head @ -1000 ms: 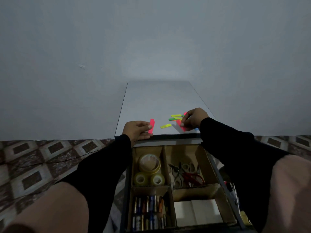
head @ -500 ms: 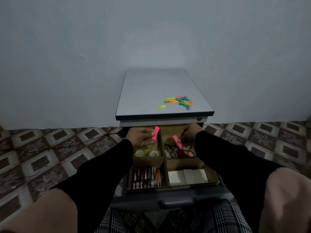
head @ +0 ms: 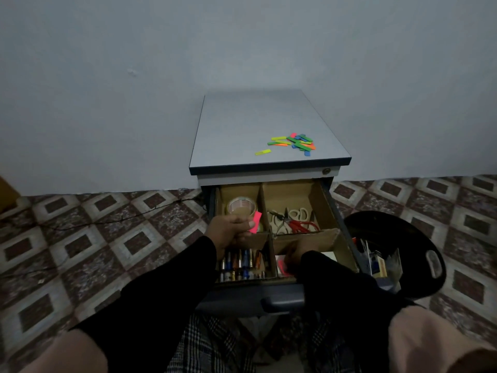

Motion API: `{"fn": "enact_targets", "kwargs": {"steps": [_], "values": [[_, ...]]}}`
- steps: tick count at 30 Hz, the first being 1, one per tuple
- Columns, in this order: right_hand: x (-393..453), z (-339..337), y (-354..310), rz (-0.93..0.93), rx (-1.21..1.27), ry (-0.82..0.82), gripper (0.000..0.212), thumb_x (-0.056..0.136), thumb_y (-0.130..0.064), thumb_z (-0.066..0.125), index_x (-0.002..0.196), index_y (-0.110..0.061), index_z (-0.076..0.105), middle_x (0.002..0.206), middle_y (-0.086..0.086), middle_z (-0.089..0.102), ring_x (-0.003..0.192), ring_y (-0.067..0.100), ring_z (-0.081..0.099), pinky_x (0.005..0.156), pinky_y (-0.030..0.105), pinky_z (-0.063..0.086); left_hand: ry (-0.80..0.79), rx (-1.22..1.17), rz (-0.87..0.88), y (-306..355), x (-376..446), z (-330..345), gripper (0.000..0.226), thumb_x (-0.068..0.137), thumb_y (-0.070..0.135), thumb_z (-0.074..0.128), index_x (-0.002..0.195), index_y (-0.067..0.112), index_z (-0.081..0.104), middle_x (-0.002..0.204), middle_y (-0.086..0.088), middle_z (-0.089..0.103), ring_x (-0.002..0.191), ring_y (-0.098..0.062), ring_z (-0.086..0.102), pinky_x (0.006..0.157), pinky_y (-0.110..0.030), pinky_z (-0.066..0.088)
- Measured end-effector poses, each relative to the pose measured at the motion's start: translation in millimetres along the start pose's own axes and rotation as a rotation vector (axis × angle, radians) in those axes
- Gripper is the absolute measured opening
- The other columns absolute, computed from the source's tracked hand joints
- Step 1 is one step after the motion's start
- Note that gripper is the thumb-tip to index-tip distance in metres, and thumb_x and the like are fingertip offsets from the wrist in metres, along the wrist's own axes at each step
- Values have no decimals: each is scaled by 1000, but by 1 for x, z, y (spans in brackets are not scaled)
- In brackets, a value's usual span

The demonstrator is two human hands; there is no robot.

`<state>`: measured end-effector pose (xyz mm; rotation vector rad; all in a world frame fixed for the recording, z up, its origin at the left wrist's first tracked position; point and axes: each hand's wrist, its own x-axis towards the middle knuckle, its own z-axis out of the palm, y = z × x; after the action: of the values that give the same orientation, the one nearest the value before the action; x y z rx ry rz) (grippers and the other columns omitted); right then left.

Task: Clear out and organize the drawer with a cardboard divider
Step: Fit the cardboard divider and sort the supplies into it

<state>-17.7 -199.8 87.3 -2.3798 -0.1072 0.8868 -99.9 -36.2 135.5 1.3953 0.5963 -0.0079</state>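
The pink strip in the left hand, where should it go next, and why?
Probably down into the front right compartment of the drawer. The right hand is already there with a pink strip beside it, while the left hand pinches its own pink strip above the tape rolls.

The person wore long black sleeves (head: 161,297) over both arms, pale pinkish fabric (head: 430,343) at the upper arms, and plaid trousers (head: 204,345).
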Motion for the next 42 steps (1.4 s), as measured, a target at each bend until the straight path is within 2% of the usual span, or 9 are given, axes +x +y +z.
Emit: {"fn": "enact_targets", "kwargs": {"steps": [3, 7, 10, 13, 23, 29, 37, 40, 42], "values": [[8, 10, 4, -6, -263, -4, 34, 85, -21, 62, 118, -12, 65, 116, 6, 66, 103, 20, 63, 90, 25, 52, 5, 4, -4, -2, 1, -3, 16, 85, 5, 63, 101, 1, 65, 82, -7, 67, 62, -6, 62, 53, -12, 50], [16, 12, 3, -24, -284, -14, 37, 85, -18, 61, 121, -12, 62, 122, 8, 63, 107, 22, 62, 89, 24, 51, 14, -11, -10, -4, 2, -4, 7, 85, 6, 63, 91, 8, 67, 82, -6, 66, 70, -10, 60, 58, -15, 52], [23, 16, 5, -37, -224, -25, 36, 90, -7, 54, 126, -4, 57, 127, 11, 59, 96, 18, 62, 72, 12, 50, 20, -18, -12, -5, 2, -4, 7, 86, 6, 62, 90, 9, 66, 85, -5, 66, 74, -11, 60, 59, -14, 52], [26, 17, 8, -21, -245, -4, 37, 84, -11, 62, 122, -9, 62, 123, 9, 62, 110, 22, 60, 92, 23, 47, 25, -19, -10, -5, 2, -2, 7, 86, 6, 62, 90, 10, 66, 87, -5, 66, 76, -12, 60, 60, -15, 52], [28, 16, 11, -83, -284, 5, 40, 84, -4, 61, 122, -15, 64, 123, 10, 63, 116, 25, 58, 101, 30, 45, 25, -30, -28, -17, 2, 3, 7, 87, 4, 61, 85, 10, 64, 83, -4, 65, 72, -10, 60, 58, -13, 50], [31, 17, 13, -115, -299, 4, 39, 80, -4, 65, 118, -13, 67, 121, 8, 64, 114, 23, 59, 98, 29, 47, 0, -41, -37, -19, -2, 7, 6, 87, 5, 61, 85, 9, 65, 67, 0, 67, 51, -1, 63, 51, -13, 49], [27, 17, 13, -78, -261, 42, 32, 85, -5, 59, 116, -8, 67, 118, 12, 65, 112, 26, 60, 96, 30, 47, -15, -66, -70, -22, -5, 9, 5, 88, 3, 59, 87, 7, 62, 82, -8, 64, 68, -14, 62, 56, -17, 53], [20, 10, 9, -63, -202, 50, 12, 88, -8, 57, 89, -7, 69, 92, 7, 67, 93, 22, 63, 75, 26, 52, -21, -75, -68, -23, -4, 13, 5, 88, 3, 59, 88, 7, 62, 80, -7, 64, 63, -12, 63, 56, -17, 53], [17, 3, 4, -81, -41, 39, 24, 91, -7, 54, 67, -12, 57, 69, 1, 57, 65, 13, 56, 54, 18, 44, -27, -75, -67, -24, -2, 17, 5, 88, 4, 60, 90, 8, 63, 77, -7, 65, 57, -8, 65, 58, -17, 53]]}}
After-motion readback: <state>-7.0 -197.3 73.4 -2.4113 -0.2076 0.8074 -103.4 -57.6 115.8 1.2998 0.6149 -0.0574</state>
